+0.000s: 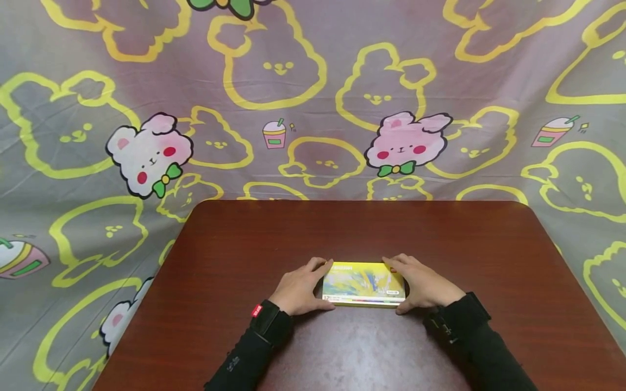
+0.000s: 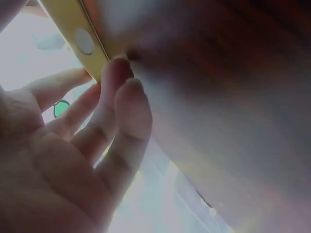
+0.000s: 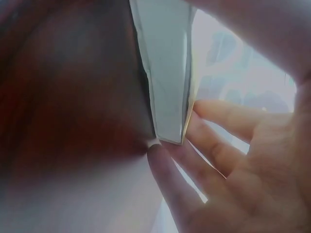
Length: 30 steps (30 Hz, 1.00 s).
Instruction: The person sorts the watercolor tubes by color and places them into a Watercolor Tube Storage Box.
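A flat yellow box (image 1: pixel 364 283) with a blue and white brushed pattern lies on the table, a "12" printed on its front side. At its left end my left hand (image 1: pixel 299 290) holds it, thumb at the near corner and fingers toward the far one. My right hand (image 1: pixel 429 283) grips the opposite end in the same way. In the left wrist view, the box's yellow end (image 2: pixel 95 64) carries a pale round spot, and fingertips touch its corner. The right wrist view shows a whitish end face (image 3: pixel 167 73) inside a thin yellow edge, with fingertips against it. The contents are hidden.
The reddish-brown table (image 1: pixel 274 233) has rounded far corners, and light reflects off its near part. Behind it hangs a grey-purple cloth (image 1: pixel 337 32) printed with yellow outlined bears, pink rabbit faces and drink cups. Black bands and sleeves (image 1: pixel 251 347) cover both wrists.
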{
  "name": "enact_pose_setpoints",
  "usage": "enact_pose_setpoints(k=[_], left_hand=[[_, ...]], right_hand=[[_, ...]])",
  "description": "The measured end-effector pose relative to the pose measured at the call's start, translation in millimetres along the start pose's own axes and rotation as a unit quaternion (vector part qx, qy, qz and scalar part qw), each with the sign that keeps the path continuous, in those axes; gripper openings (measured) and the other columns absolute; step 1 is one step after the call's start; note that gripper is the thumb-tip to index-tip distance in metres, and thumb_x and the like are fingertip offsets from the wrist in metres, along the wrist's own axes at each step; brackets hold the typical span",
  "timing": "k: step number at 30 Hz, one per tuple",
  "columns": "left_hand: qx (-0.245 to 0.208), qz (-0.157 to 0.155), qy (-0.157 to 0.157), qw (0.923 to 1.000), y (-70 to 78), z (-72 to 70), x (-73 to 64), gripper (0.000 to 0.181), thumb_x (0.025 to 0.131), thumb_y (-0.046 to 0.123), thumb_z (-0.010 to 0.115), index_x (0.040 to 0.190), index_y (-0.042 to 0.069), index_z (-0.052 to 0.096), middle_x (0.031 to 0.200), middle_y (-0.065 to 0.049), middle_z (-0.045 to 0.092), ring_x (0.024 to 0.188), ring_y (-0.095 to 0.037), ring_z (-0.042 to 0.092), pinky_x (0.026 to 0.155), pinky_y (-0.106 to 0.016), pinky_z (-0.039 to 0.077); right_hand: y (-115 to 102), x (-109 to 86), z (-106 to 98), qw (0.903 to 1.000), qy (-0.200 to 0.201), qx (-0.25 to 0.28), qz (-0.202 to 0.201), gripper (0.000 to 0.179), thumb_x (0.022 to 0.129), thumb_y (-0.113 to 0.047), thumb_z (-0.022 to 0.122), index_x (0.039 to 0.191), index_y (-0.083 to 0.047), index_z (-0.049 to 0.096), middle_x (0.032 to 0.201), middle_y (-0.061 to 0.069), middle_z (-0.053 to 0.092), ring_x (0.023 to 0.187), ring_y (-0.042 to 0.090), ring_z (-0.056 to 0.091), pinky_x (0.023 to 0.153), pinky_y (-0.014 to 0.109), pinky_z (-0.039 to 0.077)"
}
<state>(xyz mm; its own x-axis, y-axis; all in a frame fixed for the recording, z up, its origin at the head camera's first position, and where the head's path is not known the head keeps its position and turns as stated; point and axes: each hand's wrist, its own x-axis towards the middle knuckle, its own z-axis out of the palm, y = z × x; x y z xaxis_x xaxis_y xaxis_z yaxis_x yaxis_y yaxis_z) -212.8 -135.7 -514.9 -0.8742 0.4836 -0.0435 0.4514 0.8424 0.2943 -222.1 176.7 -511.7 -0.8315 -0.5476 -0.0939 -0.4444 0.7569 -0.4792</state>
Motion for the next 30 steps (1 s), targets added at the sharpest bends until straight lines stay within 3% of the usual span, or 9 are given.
enact_pose_setpoints(k=[30], left_hand=[[-0.009, 0.004, 0.008, 0.9999, -0.2, 0.2, 0.6, 0.1, 0.072, 0.059, 0.078, 0.153, 0.019, 0.035, 0.146, -0.005, 0.045, 0.121, -0.023, 0.053, 0.085, -0.047, 0.052]], right_hand=[[-0.3, 2.1, 0.7, 0.9997, 0.01, -0.02, 0.012, 0.115, 0.053, -0.032, 0.096, 0.149, -0.005, 0.039, 0.139, 0.012, 0.049, 0.118, 0.026, 0.046, 0.091, 0.046, 0.051]])
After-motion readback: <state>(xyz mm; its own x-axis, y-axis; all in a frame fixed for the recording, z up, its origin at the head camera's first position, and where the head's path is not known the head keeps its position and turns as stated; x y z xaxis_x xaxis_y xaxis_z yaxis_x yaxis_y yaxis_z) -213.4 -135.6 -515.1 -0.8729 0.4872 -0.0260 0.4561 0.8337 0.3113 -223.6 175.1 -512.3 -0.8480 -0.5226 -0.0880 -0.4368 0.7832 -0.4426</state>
